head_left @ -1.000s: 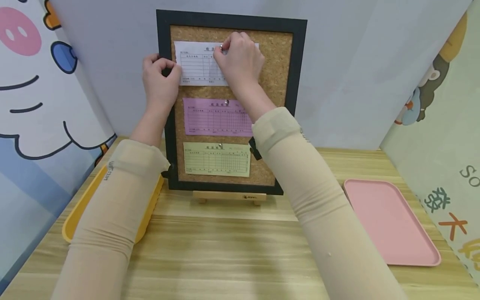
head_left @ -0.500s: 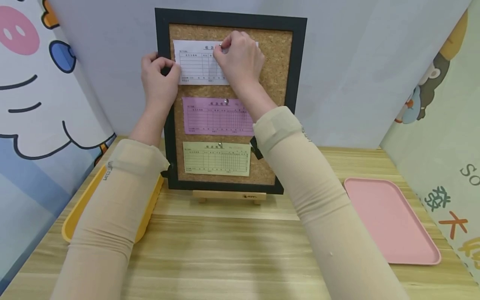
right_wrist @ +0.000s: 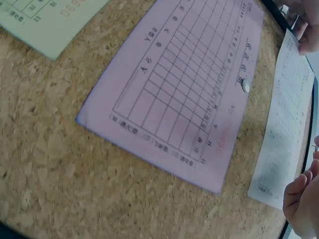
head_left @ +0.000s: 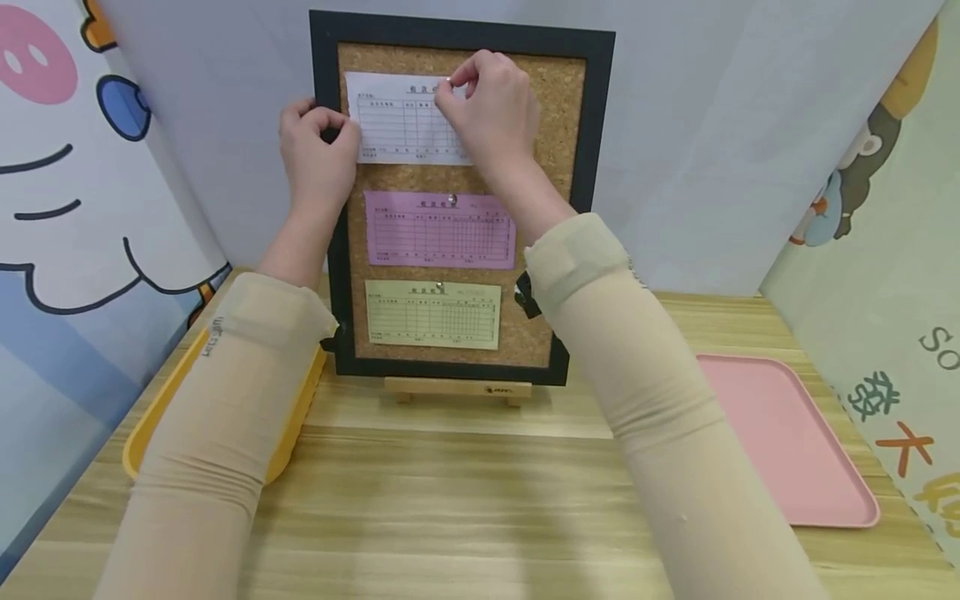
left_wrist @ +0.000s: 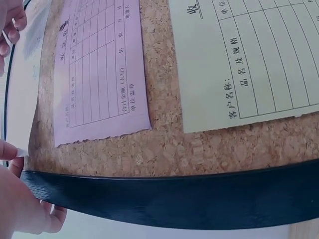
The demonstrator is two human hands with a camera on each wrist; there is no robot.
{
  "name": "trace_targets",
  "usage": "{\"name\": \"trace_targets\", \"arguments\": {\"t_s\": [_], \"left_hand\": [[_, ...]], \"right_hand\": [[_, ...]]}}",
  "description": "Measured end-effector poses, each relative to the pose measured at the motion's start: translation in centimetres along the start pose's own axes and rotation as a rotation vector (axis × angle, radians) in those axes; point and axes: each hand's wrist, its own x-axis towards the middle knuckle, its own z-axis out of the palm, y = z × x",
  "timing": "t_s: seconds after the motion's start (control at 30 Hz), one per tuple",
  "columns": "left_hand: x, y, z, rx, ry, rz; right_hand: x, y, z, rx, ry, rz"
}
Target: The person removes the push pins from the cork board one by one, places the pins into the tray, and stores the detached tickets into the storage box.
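Note:
A cork board (head_left: 558, 167) in a black frame stands upright with three printed receipt slips on it. My left hand (head_left: 318, 158) is at the frame's left side and pinches the left edge of the white slip (head_left: 397, 125), as the left wrist view shows with the paper corner (left_wrist: 22, 152). In my right hand (head_left: 495, 108), thumb and forefinger pinch a small pushpin (right_wrist: 315, 147), its needle bare of the board in the right wrist view. That hand covers the white slip's right part. Below hang a pink slip (head_left: 442, 233) and a yellow-green slip (head_left: 435, 317), each with a pin near its top.
A small wooden easel (head_left: 457, 389) carries the board on the wood-grain table (head_left: 450, 500). At left a yellow tray (head_left: 288, 433) lies partly under the left sleeve. On the right is a pink tray (head_left: 795, 450), partly behind the right sleeve. Cartoon-printed walls enclose the table.
My right hand has moved slightly up and right with the pushpin, off the white slip's top, uncovering the pink slip's right end. The left hand keeps its hold on the slip's edge.

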Motion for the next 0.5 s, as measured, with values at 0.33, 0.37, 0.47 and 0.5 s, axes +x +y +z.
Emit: {"name": "trace_targets", "arguments": {"t_s": [0.33,0.37,0.47,0.5], "left_hand": [[0.5,0.7,-1.1,0.063,0.052,-0.027],[0.5,0.8,-1.3,0.067,0.055,-0.032],[0.4,1.2,-1.6,0.077,0.064,-0.044],[0.3,1.3,-1.7,0.075,0.067,-0.048]], "right_hand": [[-0.2,-0.1,-2.6,0.033,0.035,-0.051],[-0.3,0.0,-2.8,0.045,0.029,-0.048],[-0.4,0.1,-3.5,0.055,0.020,-0.045],[-0.4,0.2,-3.8,0.063,0.020,-0.046]]}}
